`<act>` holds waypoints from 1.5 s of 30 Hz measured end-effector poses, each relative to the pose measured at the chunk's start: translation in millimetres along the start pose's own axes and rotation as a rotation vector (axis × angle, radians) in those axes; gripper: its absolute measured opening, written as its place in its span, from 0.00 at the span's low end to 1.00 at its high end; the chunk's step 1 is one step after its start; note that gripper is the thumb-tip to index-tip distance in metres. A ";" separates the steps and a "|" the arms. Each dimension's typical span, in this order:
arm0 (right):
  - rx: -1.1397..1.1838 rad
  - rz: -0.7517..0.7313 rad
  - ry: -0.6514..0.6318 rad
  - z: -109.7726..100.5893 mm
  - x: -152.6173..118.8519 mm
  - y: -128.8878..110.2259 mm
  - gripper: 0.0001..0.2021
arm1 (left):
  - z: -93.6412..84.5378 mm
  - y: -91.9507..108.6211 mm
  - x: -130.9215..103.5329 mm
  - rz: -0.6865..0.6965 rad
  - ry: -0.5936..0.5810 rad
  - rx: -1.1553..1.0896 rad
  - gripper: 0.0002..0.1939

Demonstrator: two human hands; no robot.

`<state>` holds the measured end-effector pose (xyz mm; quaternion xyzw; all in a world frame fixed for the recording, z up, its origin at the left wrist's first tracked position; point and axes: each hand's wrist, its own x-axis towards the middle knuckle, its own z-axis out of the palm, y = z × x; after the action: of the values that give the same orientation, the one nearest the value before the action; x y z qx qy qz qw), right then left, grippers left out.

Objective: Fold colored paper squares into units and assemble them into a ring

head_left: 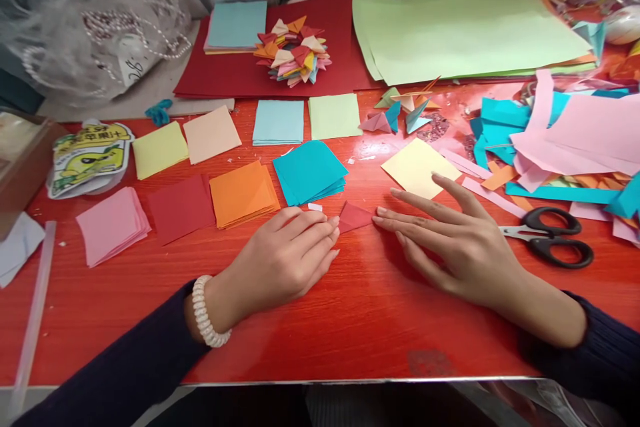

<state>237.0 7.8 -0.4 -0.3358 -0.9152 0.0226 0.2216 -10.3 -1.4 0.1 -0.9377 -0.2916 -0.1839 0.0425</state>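
A small folded piece of red paper (354, 217) lies flat on the table between my hands. My left hand (287, 250), with a pale coil band on its wrist, has its fingers curled together at the paper's left edge; the thumb side is partly hidden. On the other side, my right hand (453, 233) is spread flat, with fingertips at the paper's right tip. Just beyond the right fingers is a pale yellow square (417, 165). A teal paper stack (310, 173) lies past my left hand, with an orange stack (243, 195) and red squares (181, 208) beside it.
Black-handled scissors (557, 237) lie right of my right hand, below pink and teal scraps (575, 133). Folded paper pieces (400, 110) sit farther back, near a multicoloured paper ring (294, 53). Pink squares (113, 225) and a juice pouch (90, 159) are at left.
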 end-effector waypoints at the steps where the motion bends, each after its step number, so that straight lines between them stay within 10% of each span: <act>1: 0.009 0.006 0.025 0.3 2.4 -0.6 0.13 | 0.8 0.4 0.2 -0.039 0.012 -0.031 0.07; 23: 0.332 0.270 -0.081 17.5 16.5 -12.7 0.03 | 6.9 23.0 18.7 -0.579 -0.067 -0.504 0.07; 45: 0.244 -0.077 -0.059 17.2 4.2 -3.9 0.09 | 4.8 15.0 9.8 -0.192 -0.117 -0.421 0.08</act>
<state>224.5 9.3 -13.5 -0.2704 -0.9240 0.1351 0.2343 7.2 -7.7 -0.3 -0.9030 -0.3366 -0.1892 -0.1886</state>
